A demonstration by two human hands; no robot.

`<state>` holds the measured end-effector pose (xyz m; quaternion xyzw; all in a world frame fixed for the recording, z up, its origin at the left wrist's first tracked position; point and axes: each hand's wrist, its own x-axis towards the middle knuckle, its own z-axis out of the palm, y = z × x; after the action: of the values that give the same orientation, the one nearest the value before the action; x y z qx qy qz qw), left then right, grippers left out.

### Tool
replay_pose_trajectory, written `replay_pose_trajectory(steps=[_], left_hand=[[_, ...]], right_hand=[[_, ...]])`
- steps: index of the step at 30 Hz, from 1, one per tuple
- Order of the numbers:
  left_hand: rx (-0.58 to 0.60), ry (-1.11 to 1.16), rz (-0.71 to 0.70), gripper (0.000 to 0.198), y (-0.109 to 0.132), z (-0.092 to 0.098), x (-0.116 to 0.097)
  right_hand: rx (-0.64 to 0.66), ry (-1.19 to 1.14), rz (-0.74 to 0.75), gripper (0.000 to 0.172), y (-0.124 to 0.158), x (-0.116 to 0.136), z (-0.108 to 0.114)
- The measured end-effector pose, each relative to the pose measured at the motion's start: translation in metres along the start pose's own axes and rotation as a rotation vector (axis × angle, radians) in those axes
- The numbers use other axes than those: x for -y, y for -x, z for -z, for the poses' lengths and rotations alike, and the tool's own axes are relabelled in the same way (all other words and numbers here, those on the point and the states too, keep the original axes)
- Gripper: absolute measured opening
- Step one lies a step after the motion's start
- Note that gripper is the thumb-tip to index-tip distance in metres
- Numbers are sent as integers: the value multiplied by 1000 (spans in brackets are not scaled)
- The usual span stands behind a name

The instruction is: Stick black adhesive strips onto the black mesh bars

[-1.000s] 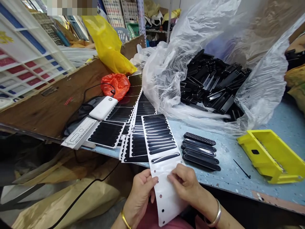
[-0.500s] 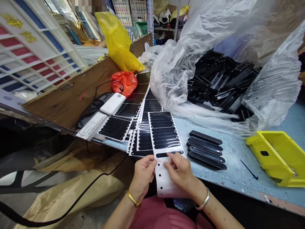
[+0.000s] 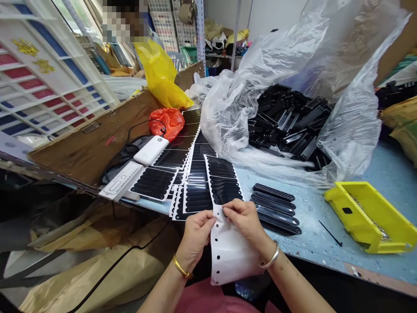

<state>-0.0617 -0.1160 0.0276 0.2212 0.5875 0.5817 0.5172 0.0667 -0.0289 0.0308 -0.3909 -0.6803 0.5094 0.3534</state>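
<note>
A long white backing sheet (image 3: 232, 252) carrying rows of black oval stickers (image 3: 224, 184) lies over the table edge and hangs down toward my lap. My left hand (image 3: 195, 237) pinches the sheet's left edge by the punched holes. My right hand (image 3: 245, 219) pinches at the lowest black sticker on the sheet, thumb and fingers pressed together. Just right of my right hand lies a row of several black oblong plastic parts (image 3: 275, 208) on the blue table (image 3: 325, 234).
More sticker sheets (image 3: 169, 167) fan out to the left, with a white power bank (image 3: 150, 150) and cable on them. A clear plastic bag (image 3: 286, 117) full of black parts fills the back. A yellow bin (image 3: 368, 215) stands at right. Red and yellow bags sit behind.
The sheet has slid further off the table toward me, so more bare backing hangs down. My right hand moved up to the lowest sticker and now pinches it.
</note>
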Motion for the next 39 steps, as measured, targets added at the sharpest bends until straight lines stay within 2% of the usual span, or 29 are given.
replay_pose_trajectory(steps=[4,7,10,14,16,19,21,23,24,25,28,29,32,35,39], left_hand=[[-147,33,-64,26,-28,21,-13],[-308,-49,-185,28,-50,44,-25],[-386,-369,-272,24,-62,59,-29],[-292,-1061,-430,18,-64,61,-21],[-248,-1241,-473,19,-64,60,-16],[-262,-1299,-470,24,-65,62,-15],[-335,-1269,-481,29,-65,57,-20],[-379,-1162,-535,31,-63,43,-28],[-349,-1087,-573,31,-62,31,-33],[-263,-1004,-614,30,-63,16,-38],[186,-893,-627,24,-77,-37,-51],[295,-880,-626,24,-85,-55,-54],[440,-899,-670,27,-117,-97,-57],[520,-873,-609,27,-142,-119,-55],[692,-584,-261,26,-149,-127,-57]], right_hand=[[-277,-388,-141,15,-11,14,38],[-345,-546,-169,14,-6,31,80],[-364,-501,-102,10,10,37,119],[-324,-380,-34,13,31,23,154],[-391,-308,-44,13,39,13,167],[-475,-203,-47,27,48,6,183],[-446,-156,-47,36,53,6,193],[-407,-128,-46,34,57,9,200],[-397,-122,-41,33,57,10,202],[-393,-122,-37,32,57,12,203],[-394,-136,-43,33,48,13,203],[-395,-138,-46,34,44,12,202],[-380,-133,-62,29,30,6,201],[-359,-158,-86,21,18,-2,202],[-322,-230,-116,20,9,-9,202]])
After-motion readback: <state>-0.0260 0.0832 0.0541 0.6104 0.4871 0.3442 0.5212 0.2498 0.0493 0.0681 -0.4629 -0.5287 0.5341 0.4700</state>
